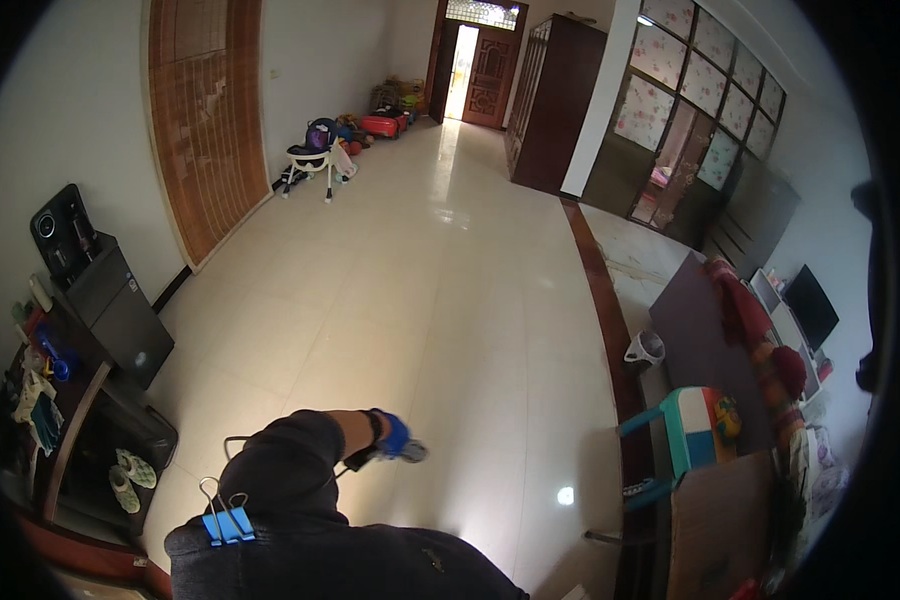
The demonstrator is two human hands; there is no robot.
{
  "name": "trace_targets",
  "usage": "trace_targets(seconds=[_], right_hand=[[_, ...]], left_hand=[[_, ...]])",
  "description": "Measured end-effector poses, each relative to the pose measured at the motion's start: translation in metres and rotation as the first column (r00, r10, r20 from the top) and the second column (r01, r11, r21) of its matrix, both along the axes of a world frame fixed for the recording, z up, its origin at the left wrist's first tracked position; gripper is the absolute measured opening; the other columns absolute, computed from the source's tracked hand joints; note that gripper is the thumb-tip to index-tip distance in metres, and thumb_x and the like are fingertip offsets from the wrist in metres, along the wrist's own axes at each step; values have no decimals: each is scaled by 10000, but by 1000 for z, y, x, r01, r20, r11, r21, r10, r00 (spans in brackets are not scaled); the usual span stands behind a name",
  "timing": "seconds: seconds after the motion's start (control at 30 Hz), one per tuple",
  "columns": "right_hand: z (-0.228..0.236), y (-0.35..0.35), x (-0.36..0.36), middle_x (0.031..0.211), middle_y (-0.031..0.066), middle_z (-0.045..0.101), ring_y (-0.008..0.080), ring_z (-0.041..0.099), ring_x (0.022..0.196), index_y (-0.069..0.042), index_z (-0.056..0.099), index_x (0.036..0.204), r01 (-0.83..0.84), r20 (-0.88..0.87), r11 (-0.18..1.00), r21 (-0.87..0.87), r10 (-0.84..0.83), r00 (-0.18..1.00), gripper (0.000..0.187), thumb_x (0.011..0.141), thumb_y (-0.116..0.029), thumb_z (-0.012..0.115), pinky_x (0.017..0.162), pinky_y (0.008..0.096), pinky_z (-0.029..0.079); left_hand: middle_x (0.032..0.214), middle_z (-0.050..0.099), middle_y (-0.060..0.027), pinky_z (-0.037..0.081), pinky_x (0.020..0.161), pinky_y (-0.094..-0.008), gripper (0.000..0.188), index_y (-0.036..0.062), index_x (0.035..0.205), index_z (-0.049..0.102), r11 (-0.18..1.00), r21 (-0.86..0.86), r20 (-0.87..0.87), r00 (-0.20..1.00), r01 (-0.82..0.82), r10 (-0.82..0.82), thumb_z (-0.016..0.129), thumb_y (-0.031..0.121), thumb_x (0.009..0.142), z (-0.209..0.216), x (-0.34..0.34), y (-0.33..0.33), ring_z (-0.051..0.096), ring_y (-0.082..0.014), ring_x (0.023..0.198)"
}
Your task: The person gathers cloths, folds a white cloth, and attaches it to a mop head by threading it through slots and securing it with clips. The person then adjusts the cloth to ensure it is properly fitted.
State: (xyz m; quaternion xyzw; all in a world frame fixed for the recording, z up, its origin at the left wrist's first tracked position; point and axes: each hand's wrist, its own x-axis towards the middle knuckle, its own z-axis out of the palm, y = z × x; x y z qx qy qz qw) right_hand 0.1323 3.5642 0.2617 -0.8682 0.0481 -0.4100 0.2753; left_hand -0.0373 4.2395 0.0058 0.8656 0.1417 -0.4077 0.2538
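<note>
My left arm, in a black sleeve, reaches forward, bent, over the pale tiled floor. Below the sleeve some bare forearm shows, then a dark band at the wrist. My left hand is blue, as if gloved, with a greyish patch at its far end. It is small and smeared here, so its fingers and anything in them cannot be made out. A thin dark cable loops beside the sleeve. A blue binder clip is fixed to my black top near the left shoulder. My right hand is out of the picture.
To the left, a black cabinet stands beside a low stand with slippers. On the right are a small colourful chair, a white bin and a cluttered desk. A child's seat and toys line the far wall near the wooden door.
</note>
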Motion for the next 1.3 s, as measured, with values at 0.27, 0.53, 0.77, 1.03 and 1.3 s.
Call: trace_targets(seconds=[0.27, 0.53, 0.77, 1.03, 1.3], right_hand=[[-14, 166, 211, 669, 19, 510, 125, 408, 536, 9, 691, 994, -407, -190, 880, 244, 455, 870, 234, 965, -198, 585, 499, 291, 320], [3, 291, 402, 707, 77, 544, 154, 442, 590, 38, 669, 965, -691, -371, 584, 427, 809, 455, 270, 931, -226, 629, 574, 312, 353], [42, 483, 540, 846, 114, 696, 149, 591, 778, 39, 686, 955, -837, -292, 499, 226, 854, 430, 219, 819, -130, 715, 703, 333, 487], [91, 609, 570, 1002, 108, 634, 197, 606, 911, 6, 584, 1039, -881, -538, 412, 233, 809, 236, 297, 791, -33, 743, 802, 312, 499], [77, 710, 625, 1088, 123, 614, 203, 614, 985, 25, 501, 1161, -940, -531, 293, 176, 832, 160, 513, 753, -29, 807, 860, 332, 515]], left_hand=[[764, 687, -46, 548, 568, -320, 272, 132, 1065, 652, 972, -215, 376, 911, -94, 171, 672, 176, 798, 128, 191, 9, 669, -155, 637], [797, 712, -51, 543, 530, -281, 258, 124, 1014, 649, 889, -423, 531, 746, -177, 401, 714, 280, 819, 199, 327, 63, 684, -150, 625], [702, 661, -48, 518, 473, -250, 201, 122, 1049, 651, 637, -768, 501, 560, -63, 660, 689, 224, 880, 242, 459, 124, 653, -145, 551], [651, 681, -83, 547, 542, -297, 320, 63, 933, 663, 612, -696, 692, 575, 375, 435, 724, 362, 838, 290, 620, 213, 664, -177, 558], [1003, 691, -93, 513, 833, -320, 501, 91, 1096, 646, 814, -444, 819, 539, 374, 199, 822, 350, 705, 285, 704, 285, 647, -207, 890]])
